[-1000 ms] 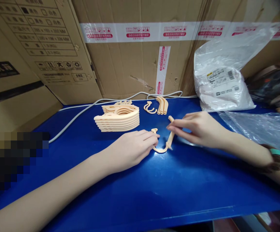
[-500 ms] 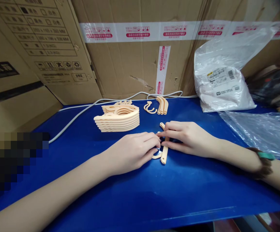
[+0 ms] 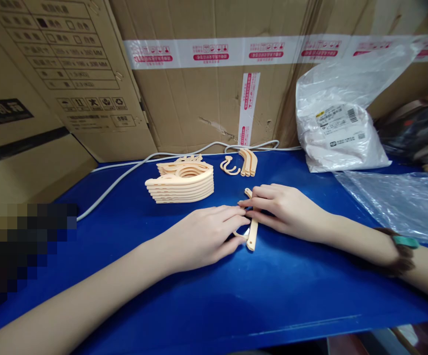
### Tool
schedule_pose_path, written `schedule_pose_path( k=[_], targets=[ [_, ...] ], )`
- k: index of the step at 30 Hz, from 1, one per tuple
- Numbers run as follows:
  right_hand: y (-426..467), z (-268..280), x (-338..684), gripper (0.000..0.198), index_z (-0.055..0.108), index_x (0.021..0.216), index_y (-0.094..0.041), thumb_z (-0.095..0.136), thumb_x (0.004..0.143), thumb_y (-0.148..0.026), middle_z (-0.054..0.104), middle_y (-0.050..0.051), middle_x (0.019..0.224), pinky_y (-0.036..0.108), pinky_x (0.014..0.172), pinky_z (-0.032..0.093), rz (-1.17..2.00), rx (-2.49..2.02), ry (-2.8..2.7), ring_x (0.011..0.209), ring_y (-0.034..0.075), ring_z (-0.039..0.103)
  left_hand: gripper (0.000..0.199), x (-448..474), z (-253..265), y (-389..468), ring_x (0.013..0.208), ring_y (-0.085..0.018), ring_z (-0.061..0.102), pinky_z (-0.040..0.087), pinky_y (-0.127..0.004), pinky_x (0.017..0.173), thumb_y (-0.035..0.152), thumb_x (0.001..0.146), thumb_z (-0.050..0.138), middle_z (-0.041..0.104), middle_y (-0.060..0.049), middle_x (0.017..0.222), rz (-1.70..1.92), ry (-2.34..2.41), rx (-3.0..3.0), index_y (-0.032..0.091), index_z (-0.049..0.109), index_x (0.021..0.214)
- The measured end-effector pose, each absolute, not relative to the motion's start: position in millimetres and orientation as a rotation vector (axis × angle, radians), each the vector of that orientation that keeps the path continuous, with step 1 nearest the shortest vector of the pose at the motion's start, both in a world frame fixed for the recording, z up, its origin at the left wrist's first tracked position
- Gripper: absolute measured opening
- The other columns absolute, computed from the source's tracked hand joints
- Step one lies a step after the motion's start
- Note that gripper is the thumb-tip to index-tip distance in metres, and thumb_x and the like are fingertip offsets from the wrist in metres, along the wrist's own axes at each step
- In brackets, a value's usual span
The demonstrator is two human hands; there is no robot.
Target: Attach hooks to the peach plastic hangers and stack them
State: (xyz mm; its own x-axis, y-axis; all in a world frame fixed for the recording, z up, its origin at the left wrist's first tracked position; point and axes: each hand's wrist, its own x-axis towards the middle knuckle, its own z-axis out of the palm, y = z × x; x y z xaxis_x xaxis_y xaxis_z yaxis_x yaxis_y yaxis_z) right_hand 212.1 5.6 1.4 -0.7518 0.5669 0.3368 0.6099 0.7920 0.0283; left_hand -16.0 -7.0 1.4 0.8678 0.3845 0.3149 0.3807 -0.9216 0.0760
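Observation:
On the blue tabletop my two hands meet over parts of a beige plastic folding hanger. My left hand [image 3: 214, 234] is closed on a curved hanger hook [image 3: 239, 233], its thumb at the hook's lower side. From the right, my right hand [image 3: 287, 209] pinches a beige hanger arm [image 3: 252, 239], which lies roughly upright in the view against the hook. The fingertips hide where the two parts meet. Behind my hands is a neat stack of folded hangers [image 3: 180, 190], with loose hanger hooks [image 3: 230, 171] and several loose hanger arms [image 3: 248, 163] to its right.
A white plastic bag [image 3: 343, 133] with a label stands at the back right, a clear plastic sheet [image 3: 402, 202] in front of it. Cardboard boxes [image 3: 199, 103] wall the back and left. A white cable [image 3: 114, 195] runs along the table's rear.
My left hand has shifted slightly right, and its thumb now reaches the lower part of the hanger arm. The right hand stays almost in place on the arm.

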Motion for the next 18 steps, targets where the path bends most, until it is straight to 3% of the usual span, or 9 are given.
schedule_pose_path(
  k=[3, 7, 13, 18],
  targets=[
    [5.7, 2.1, 212.0, 0.035, 0.065, 0.115, -0.014, 0.040, 0.099, -0.032, 0.066, 0.011, 0.097, 0.033, 0.077, 0.050, -0.148, -0.921, -2.685, 0.087, 0.020, 0.064, 0.029, -16.7, 1.3, -6.6, 0.113, -0.024, 0.061, 0.051, -0.038, 0.096, 0.035, 0.096, 0.048, 0.064, -0.013, 0.121, 0.494, 0.620, 3.048, 0.013, 0.061, 0.109],
    [7.4, 2.6, 212.9, 0.034, 0.063, 0.117, -0.014, 0.040, 0.099, -0.032, 0.066, 0.011, 0.101, 0.034, 0.078, 0.051, -0.072, -0.930, -2.698, 0.089, 0.021, 0.065, 0.024, -17.4, 0.4, -4.0, 0.107, -0.023, 0.063, 0.053, -0.036, 0.090, 0.025, 0.100, 0.040, 0.065, -0.011, 0.114, 0.399, 0.645, 3.083, 0.013, 0.061, 0.095],
    [10.4, 1.9, 214.7, 0.031, 0.061, 0.119, -0.015, 0.040, 0.098, -0.024, 0.066, 0.011, 0.106, 0.033, 0.076, 0.051, -0.070, -0.921, -2.716, 0.089, 0.021, 0.066, 0.023, -15.6, -5.8, -0.9, 0.108, -0.023, 0.060, 0.050, -0.039, 0.095, 0.019, 0.100, 0.036, 0.065, -0.014, 0.111, 0.520, 0.584, 3.211, 0.010, 0.058, 0.103],
    [10.4, 2.3, 214.0, 0.031, 0.060, 0.120, -0.016, 0.041, 0.098, -0.029, 0.066, 0.011, 0.106, 0.033, 0.075, 0.050, -0.054, -0.928, -2.718, 0.088, 0.021, 0.066, 0.024, -12.1, -1.8, -3.7, 0.094, -0.020, 0.061, 0.047, -0.040, 0.097, 0.014, 0.099, 0.035, 0.065, -0.010, 0.097, 0.589, 0.563, 3.275, 0.012, 0.058, 0.094]
  ],
)
